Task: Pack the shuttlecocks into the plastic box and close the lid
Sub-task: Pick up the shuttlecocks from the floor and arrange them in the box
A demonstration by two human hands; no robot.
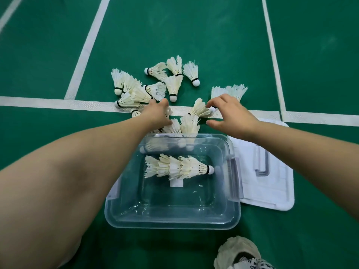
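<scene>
Head view: a clear plastic box (172,224) sits open on the green floor (194,35) in the lower middle of the frame. Its white lid (272,195) lies flat on the floor, just beside the box's right edge. Inside the box, near its far end, a row of nested shuttlecocks (180,167) lies on its side with the cork tip pointing right.

Above the box, loose shuttlecocks (172,84) are scattered across the floor and over a white line (48,102) that crosses the frame. A few more stand against the box's far wall.

The left hand (157,113) reaches from the lower left into the near edge of this pile. Only its back shows, with the fingers bent down among the feathers. I cannot tell whether it holds anything.

The right hand (233,117) reaches in from the right, above the lid's top corner. Its thumb and forefinger are spread apart. The forefinger tip is at the cork end of a single shuttlecock (200,109) lying on the white line, and the thumb hangs free nearer the box.

A pale shoe (239,253) shows at the bottom edge, right of centre.
</scene>
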